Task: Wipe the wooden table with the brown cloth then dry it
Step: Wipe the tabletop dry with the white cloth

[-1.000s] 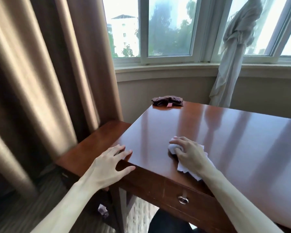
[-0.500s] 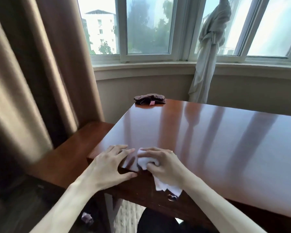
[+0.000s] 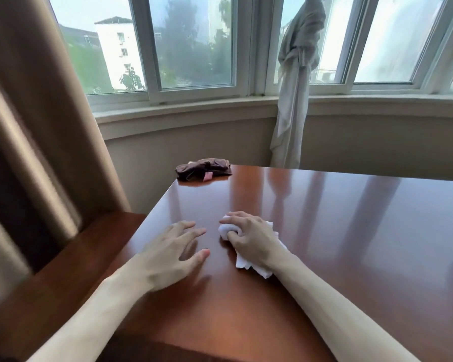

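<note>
The right hand (image 3: 249, 237) sits just below centre of the frame, fingers curled around a bunched white cloth (image 3: 246, 253) and pressing it onto the wooden table (image 3: 351, 231), so this looks like the drying stage. The left hand (image 3: 168, 253) is beside it at lower centre-left, fingers spread and relaxed, gripping nothing, low over the top; whether it touches the wood I cannot tell. The brown cloth (image 3: 203, 169) lies crumpled at the table's far left corner, upper centre of the frame, well apart from both hands. That white cloth looks light, soft and floppy: a loose tail trails out beside the wrist, so a fist over the wadded middle is the sensible hold. The polished top gleams and will likely let the wad slide easily. The table's left edge runs close to the left hand, with a lower wooden ledge (image 3: 63, 257) beyond it; to the right there is broad open surface for long strokes. A heavy curtain (image 3: 37, 126) hangs at upper left.
</note>
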`<state>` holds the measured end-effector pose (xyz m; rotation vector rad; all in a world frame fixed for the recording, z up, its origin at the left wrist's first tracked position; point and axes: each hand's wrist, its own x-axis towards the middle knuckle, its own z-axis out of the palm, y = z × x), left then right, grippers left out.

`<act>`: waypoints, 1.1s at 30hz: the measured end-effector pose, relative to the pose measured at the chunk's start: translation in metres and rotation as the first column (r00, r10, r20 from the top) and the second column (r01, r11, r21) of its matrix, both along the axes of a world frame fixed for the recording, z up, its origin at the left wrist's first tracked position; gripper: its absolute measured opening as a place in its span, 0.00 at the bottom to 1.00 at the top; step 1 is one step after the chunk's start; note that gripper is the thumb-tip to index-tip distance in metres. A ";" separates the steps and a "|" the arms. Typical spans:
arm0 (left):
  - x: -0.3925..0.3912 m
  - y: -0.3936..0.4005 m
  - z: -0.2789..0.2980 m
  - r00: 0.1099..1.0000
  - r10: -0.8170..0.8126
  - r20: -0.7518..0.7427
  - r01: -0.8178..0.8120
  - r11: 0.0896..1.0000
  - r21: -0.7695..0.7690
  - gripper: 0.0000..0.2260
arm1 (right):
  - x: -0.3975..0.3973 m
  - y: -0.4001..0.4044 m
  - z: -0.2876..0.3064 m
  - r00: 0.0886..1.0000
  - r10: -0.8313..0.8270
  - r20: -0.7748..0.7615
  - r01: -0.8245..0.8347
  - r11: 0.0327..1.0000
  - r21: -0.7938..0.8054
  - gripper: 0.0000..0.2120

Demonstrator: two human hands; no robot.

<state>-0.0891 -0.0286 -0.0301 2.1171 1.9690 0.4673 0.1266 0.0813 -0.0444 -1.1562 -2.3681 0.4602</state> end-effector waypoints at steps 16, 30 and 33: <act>0.009 0.180 -0.049 0.942 0.329 -0.066 -0.326 0.944 0.050 0.32 | -0.063 0.317 0.000 0.969 -0.243 0.035 0.243 0.970 0.012 0.16; 0.015 0.175 -0.033 0.949 0.300 -0.097 -0.302 0.953 -0.010 0.27 | -0.001 0.091 -0.004 0.998 0.059 0.016 -0.059 0.998 -0.008 0.20; 0.016 0.172 -0.029 0.951 0.293 -0.102 -0.297 0.954 -0.034 0.27 | 0.015 0.046 -0.009 0.995 0.098 0.017 -0.098 0.995 -0.008 0.20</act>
